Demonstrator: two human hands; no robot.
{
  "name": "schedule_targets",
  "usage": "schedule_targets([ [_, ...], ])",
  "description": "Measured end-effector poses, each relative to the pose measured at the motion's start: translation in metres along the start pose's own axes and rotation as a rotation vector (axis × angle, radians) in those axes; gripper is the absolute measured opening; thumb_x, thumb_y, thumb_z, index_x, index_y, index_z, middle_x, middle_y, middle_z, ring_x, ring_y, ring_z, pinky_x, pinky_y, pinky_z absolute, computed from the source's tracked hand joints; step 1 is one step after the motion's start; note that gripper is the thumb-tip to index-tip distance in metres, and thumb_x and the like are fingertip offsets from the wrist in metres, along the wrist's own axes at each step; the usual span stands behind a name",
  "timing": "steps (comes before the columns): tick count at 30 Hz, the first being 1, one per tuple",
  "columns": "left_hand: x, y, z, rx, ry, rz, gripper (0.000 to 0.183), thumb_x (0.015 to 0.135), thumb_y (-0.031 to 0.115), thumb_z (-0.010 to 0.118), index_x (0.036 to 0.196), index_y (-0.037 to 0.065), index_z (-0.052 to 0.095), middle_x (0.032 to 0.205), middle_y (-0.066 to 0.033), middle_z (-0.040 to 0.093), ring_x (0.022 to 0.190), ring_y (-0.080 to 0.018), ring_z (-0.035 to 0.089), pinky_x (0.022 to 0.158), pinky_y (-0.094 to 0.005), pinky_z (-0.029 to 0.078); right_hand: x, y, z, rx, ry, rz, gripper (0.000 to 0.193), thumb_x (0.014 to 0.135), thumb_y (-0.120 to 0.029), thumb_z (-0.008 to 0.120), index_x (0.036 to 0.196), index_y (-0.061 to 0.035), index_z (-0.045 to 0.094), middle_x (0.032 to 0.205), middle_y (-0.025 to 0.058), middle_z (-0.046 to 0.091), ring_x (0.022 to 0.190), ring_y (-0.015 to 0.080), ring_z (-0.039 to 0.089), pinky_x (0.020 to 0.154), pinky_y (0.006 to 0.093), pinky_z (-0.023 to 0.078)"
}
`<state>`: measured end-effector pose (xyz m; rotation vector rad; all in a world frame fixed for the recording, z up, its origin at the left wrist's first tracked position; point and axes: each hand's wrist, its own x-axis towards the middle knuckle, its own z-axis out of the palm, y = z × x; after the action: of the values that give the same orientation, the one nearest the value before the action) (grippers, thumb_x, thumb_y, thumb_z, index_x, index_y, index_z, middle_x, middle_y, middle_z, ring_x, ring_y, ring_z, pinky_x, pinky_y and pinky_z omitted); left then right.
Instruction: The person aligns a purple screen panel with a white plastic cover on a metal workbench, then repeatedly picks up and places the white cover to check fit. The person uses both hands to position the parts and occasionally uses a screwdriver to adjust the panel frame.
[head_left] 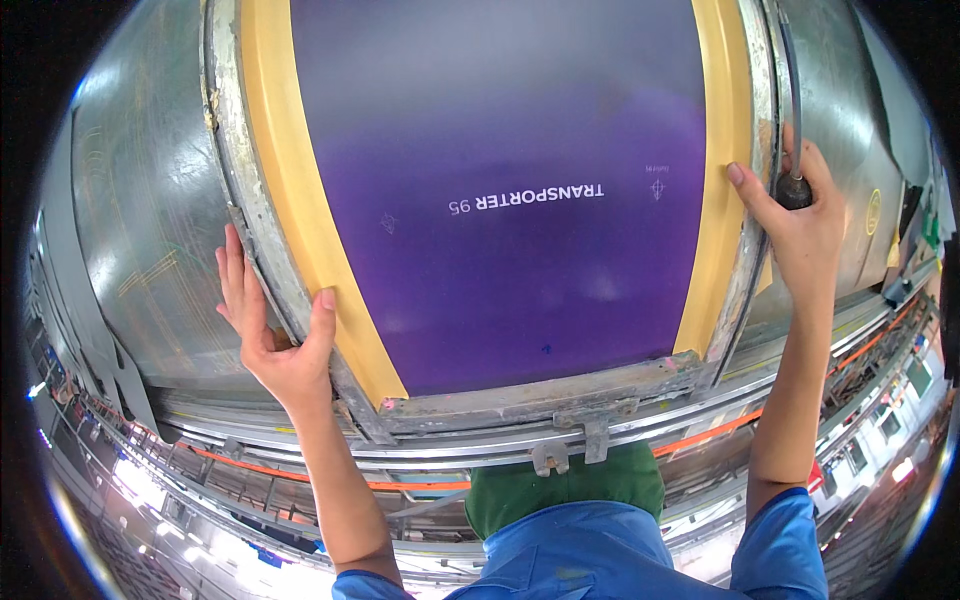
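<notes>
A scuffed metal frame [520,400], which looks like a printing screen, lies before me with a purple panel [520,270] inside it. White lettering and small cross-shaped marks show upside down on the purple. Yellow strips line both long sides. My left hand [285,335] holds the left side, its thumb on the yellow strip and its straight fingers along the outer edge. Higher up on the right side, my right hand [805,215] grips the frame, thumb over the yellow strip. Beside its palm sits a black knob [794,192] on a grey cable; the fingers behind are partly hidden.
Shiny metal sheets [150,230] extend to the left and right of the frame. A metal rail [480,455] and bracket [594,437] run along the near edge, close to my body. An orange bar [710,432] lies below the rail. Grey sheets hang at the far left.
</notes>
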<state>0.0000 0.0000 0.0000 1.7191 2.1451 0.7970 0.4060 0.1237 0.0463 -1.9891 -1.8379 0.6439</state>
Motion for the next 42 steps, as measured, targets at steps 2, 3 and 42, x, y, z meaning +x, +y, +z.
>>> schedule_targets([
  [2, 0.0011, 0.0003, 0.0008, -0.001, -0.001, 0.001, 0.075, 0.074, 0.023, 0.080, 0.141, 0.005, 0.053, 0.152, -0.0144, 0.045, 0.147, -0.0372, 0.028, 0.115, -0.0650, 0.002, -0.0001, -0.0004, -0.0017, 0.012, -0.016, 0.026, 0.038, 0.077, -0.021, 0.084, 0.105, 0.0010, 0.070, 0.088, -0.0001, 0.059, 0.074, 0.0072, 0.052, 0.068, 0.0217, 0.042],
  [3, -0.0017, -0.0006, 0.0023, -0.005, -0.004, 0.004, 0.074, 0.074, 0.024, 0.080, 0.141, 0.005, 0.053, 0.152, -0.0144, 0.045, 0.148, -0.0371, 0.028, 0.115, -0.0650, 0.002, -0.0012, 0.0000, -0.0028, 0.007, -0.024, 0.033, 0.038, 0.077, -0.021, 0.084, 0.104, 0.0012, 0.070, 0.087, -0.0003, 0.058, 0.074, 0.0072, 0.051, 0.067, 0.0217, 0.042],
  [42, -0.0004, 0.0035, 0.0017, 0.050, -0.003, -0.017, 0.073, 0.076, 0.021, 0.077, 0.143, 0.008, 0.051, 0.153, -0.0122, 0.044, 0.148, -0.0354, 0.027, 0.116, -0.0632, 0.002, 0.0001, 0.0049, -0.0011, 0.023, -0.051, -0.046, 0.051, 0.076, -0.021, 0.082, 0.119, 0.0021, 0.067, 0.098, 0.0045, 0.062, 0.086, 0.0118, 0.059, 0.079, 0.0249, 0.047],
])
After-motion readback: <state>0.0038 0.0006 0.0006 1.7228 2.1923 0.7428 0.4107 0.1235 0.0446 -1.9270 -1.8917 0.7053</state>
